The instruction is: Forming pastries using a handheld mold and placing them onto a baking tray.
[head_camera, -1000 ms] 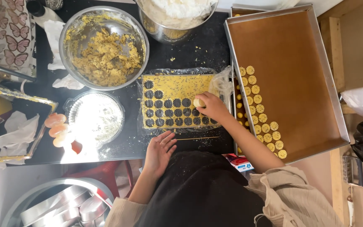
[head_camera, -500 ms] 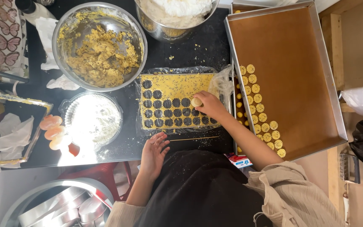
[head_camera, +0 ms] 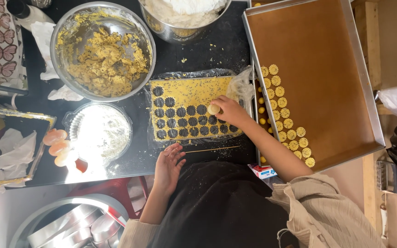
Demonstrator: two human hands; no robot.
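Observation:
A flat sheet of yellow speckled dough (head_camera: pixel 194 94) lies on clear plastic on the black table, with rows of round flower-edged holes cut in its near half. My right hand (head_camera: pixel 228 111) is closed on a small round cutter (head_camera: pixel 214 109) pressed on the sheet's right side. My left hand (head_camera: pixel 167 166) rests open at the table's near edge, holding nothing. Small cut yellow cookies (head_camera: pixel 285 120) sit in rows at the near left of a big brown-lined baking tray (head_camera: pixel 364 87).
A steel bowl of crumbly yellow dough (head_camera: pixel 102 50) stands at the back left, a second bowl of white flour (head_camera: pixel 184 14) behind the sheet. A shallow dish of flour (head_camera: pixel 101 133) sits left of the sheet. A thin wooden skewer (head_camera: pixel 212 149) lies along the near edge.
My right hand stays on the cutter at the sheet's right side, barely shifting. My left hand has drifted slightly along the table edge.

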